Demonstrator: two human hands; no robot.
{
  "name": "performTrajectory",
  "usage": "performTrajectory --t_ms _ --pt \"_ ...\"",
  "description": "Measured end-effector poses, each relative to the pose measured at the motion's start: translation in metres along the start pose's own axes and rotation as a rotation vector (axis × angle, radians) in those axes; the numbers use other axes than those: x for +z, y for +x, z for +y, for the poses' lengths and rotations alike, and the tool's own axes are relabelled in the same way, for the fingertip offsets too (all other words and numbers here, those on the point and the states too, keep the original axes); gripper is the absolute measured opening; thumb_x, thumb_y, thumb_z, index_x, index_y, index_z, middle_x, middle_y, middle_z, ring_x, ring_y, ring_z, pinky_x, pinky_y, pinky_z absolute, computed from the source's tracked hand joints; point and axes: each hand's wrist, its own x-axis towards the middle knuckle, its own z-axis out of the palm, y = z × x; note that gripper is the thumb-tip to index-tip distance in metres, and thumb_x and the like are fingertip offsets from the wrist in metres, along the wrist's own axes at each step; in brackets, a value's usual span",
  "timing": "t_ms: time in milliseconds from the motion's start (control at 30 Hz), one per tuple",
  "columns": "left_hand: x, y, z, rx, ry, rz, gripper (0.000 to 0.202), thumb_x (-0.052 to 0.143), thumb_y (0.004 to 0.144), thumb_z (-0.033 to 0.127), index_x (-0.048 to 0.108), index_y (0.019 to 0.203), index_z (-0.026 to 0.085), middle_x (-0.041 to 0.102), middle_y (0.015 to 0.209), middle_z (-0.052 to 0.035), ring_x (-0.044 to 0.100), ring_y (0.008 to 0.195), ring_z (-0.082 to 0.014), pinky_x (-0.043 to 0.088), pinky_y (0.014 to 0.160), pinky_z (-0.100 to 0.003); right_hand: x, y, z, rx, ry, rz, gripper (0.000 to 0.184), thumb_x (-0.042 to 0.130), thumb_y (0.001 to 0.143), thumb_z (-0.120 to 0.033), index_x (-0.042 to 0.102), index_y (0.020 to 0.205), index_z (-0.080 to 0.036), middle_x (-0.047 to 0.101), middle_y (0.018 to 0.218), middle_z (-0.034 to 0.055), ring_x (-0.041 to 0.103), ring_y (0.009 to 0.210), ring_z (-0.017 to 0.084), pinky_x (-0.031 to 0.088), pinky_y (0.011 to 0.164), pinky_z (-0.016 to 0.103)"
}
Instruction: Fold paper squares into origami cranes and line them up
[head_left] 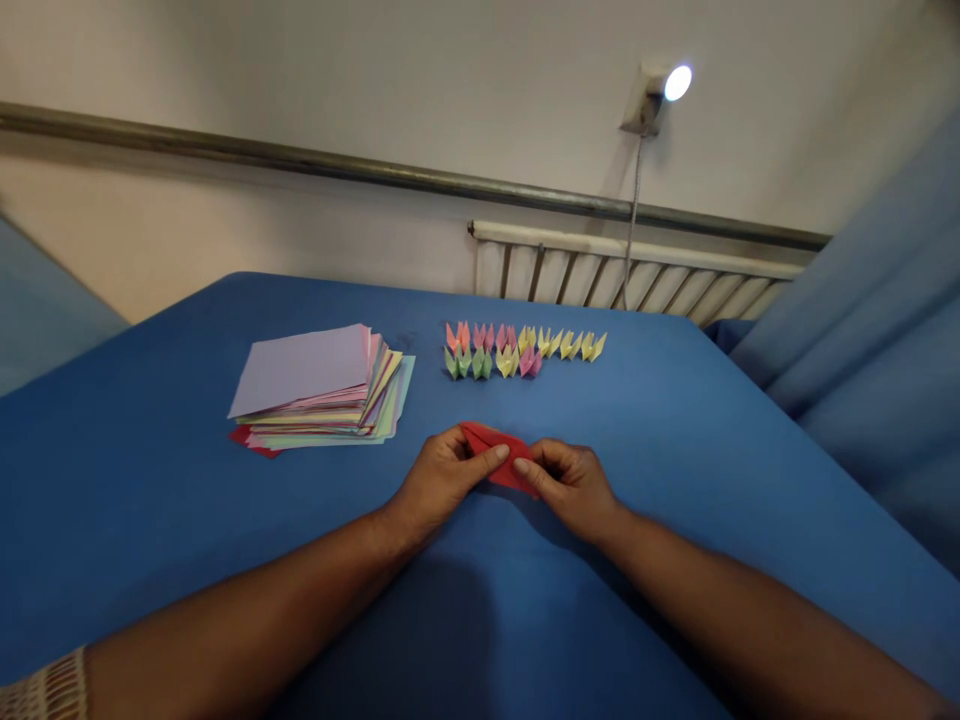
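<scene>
A folded piece of red paper [491, 442] lies on the blue table [675, 440], pinched from both sides. My left hand [439, 480] grips its left end, index finger laid across the top. My right hand [570, 485] holds the right end between thumb and fingers. Part of the paper is hidden under the fingers.
A stack of coloured paper sheets [319, 385], lilac on top, sits at the back left. Two rows of several small folded paper pieces [521, 350] in pink, green and yellow stand behind my hands. Beyond the table are a white radiator [637, 270] and a lit wall lamp [660, 90].
</scene>
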Motion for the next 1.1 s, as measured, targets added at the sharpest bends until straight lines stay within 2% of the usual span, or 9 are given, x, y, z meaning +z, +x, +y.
performTrajectory --t_ms 67,167,267,400,467,633,733,867,1100 --pt "-0.001 0.001 0.0 -0.011 -0.017 -0.021 0.026 0.077 0.068 0.032 0.067 0.085 0.015 0.07 0.08 -0.0028 0.062 0.074 -0.0148 0.048 0.073 -0.028 0.001 -0.001 -0.002 0.011 0.064 0.03 0.021 0.063 0.082 -0.04 0.061 0.081 -0.019 0.058 0.064 -0.0031 0.049 0.053 0.009 0.039 0.053 0.022" --pt "-0.003 0.003 0.0 -0.025 -0.063 -0.067 0.024 0.076 0.07 0.031 0.067 0.085 0.015 0.069 0.08 -0.0027 0.062 0.074 -0.0145 0.048 0.073 -0.027 0.002 -0.001 -0.007 0.014 0.164 0.083 0.024 0.067 0.079 -0.037 0.059 0.094 -0.02 0.063 0.075 -0.0018 0.054 0.059 0.009 0.043 0.057 0.023" --pt "-0.003 0.003 0.0 -0.02 -0.049 -0.064 0.024 0.077 0.069 0.031 0.067 0.084 0.016 0.069 0.079 -0.0017 0.062 0.074 -0.0139 0.048 0.073 -0.026 0.003 0.0 -0.011 0.04 0.271 0.049 0.022 0.067 0.079 -0.039 0.058 0.083 -0.02 0.061 0.068 -0.0029 0.056 0.059 0.01 0.044 0.057 0.023" --pt "-0.002 0.0 0.001 -0.022 0.042 -0.064 0.023 0.076 0.069 0.031 0.067 0.083 0.015 0.069 0.076 -0.0017 0.061 0.069 -0.0134 0.048 0.069 -0.026 0.006 0.001 -0.012 0.212 0.428 -0.153 0.032 0.065 0.078 -0.049 0.057 0.081 -0.018 0.066 0.068 -0.0008 0.06 0.05 0.01 0.041 0.045 0.021" --pt "-0.001 -0.002 0.002 -0.024 0.079 -0.067 0.022 0.075 0.07 0.032 0.066 0.081 0.014 0.068 0.072 -0.0013 0.06 0.065 -0.0128 0.047 0.065 -0.026 0.008 0.001 -0.01 0.27 0.436 -0.203 0.036 0.064 0.078 -0.052 0.057 0.079 -0.017 0.067 0.064 0.0003 0.06 0.046 0.011 0.039 0.041 0.02" --pt "0.002 -0.003 0.001 -0.025 0.077 -0.078 0.024 0.073 0.071 0.035 0.065 0.082 0.015 0.068 0.073 -0.0015 0.06 0.065 -0.0127 0.048 0.065 -0.026 0.007 0.003 -0.008 0.288 0.411 -0.168 0.04 0.064 0.077 -0.055 0.057 0.072 -0.016 0.064 0.054 -0.0007 0.058 0.04 0.009 0.038 0.039 0.019" --pt "0.002 -0.001 0.002 0.007 0.048 -0.015 0.026 0.073 0.07 0.036 0.064 0.083 0.015 0.067 0.076 -0.0013 0.059 0.069 -0.0123 0.047 0.067 -0.024 0.006 0.004 -0.009 0.293 0.393 -0.119 0.043 0.065 0.074 -0.059 0.056 0.071 -0.017 0.065 0.054 -0.0009 0.058 0.039 0.01 0.037 0.037 0.019" --pt "0.001 0.001 0.003 0.035 0.053 0.074 0.023 0.07 0.073 0.036 0.063 0.078 0.015 0.061 0.065 0.0013 0.052 0.059 -0.0095 0.043 0.058 -0.022 0.005 0.003 -0.01 0.291 0.379 -0.072 0.042 0.064 0.075 -0.058 0.057 0.072 -0.017 0.065 0.055 -0.0013 0.059 0.042 0.009 0.038 0.039 0.019" --pt "0.0 0.002 0.004 0.074 0.025 0.128 0.02 0.071 0.071 0.033 0.064 0.077 0.015 0.061 0.066 0.0013 0.053 0.059 -0.0095 0.043 0.058 -0.022 0.006 0.001 -0.008 0.263 0.372 -0.07 0.039 0.065 0.076 -0.055 0.057 0.072 -0.017 0.065 0.056 -0.0014 0.059 0.043 0.01 0.041 0.042 0.02"
